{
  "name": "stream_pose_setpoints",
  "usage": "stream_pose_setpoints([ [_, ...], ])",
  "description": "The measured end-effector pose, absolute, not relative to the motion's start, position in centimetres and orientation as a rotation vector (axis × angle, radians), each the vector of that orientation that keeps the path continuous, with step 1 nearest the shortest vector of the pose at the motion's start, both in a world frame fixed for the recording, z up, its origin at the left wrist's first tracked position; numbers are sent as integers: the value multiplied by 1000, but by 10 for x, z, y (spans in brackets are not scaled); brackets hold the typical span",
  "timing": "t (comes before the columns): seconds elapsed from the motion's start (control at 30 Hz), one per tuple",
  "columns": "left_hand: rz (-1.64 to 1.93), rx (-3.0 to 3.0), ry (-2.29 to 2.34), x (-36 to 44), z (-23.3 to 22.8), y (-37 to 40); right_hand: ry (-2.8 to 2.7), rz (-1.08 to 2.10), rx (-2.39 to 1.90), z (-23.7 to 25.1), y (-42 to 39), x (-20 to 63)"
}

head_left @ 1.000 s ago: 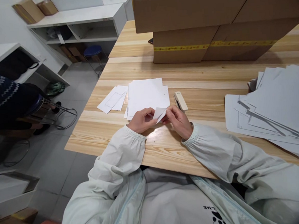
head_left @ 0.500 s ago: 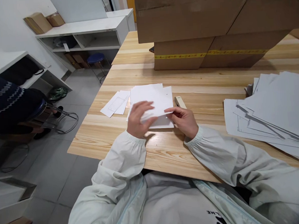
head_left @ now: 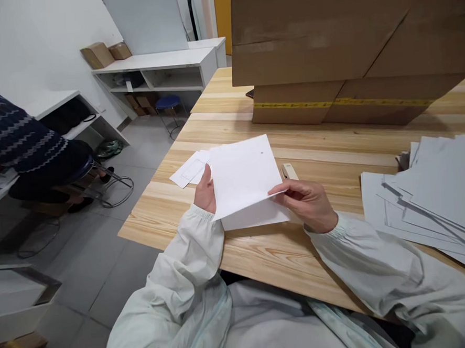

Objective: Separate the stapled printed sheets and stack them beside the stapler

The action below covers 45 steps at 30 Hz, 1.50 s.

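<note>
Raised white sheet (head_left: 242, 176), flat between hands (head_left: 257, 193)

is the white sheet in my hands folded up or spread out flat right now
Spread out. The white sheet shows one broad flat face, held up off the table by the left hand and right hand at opposite edges.

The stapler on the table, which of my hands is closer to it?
Right. Your right hand is just in front of the stapler, pinching the white sheet. Your left hand grips the sheet's far edge, a sheet's width away.
</note>
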<state>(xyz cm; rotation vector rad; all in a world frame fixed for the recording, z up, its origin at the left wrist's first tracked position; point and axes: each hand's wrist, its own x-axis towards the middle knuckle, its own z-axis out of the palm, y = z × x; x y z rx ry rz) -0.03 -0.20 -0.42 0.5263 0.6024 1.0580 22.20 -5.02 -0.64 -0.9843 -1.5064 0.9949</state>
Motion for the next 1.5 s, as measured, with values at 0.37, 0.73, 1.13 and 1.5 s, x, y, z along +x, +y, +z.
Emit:
stream_pose_setpoints([
  [0.37,1141,701,498,2,-15,-12,-982,1212,-1122,-7,-47,220],
  [0.73,1084,747,715,5,-25,0,-1766,833,-1096,31,-49,245],
  [1.13,657,883,776,3,-30,-10,-816,370,-996,61,-10,307],
  [1.5,726,812,844,11,-26,-9,-790,615,-943,64,-15,294],
])
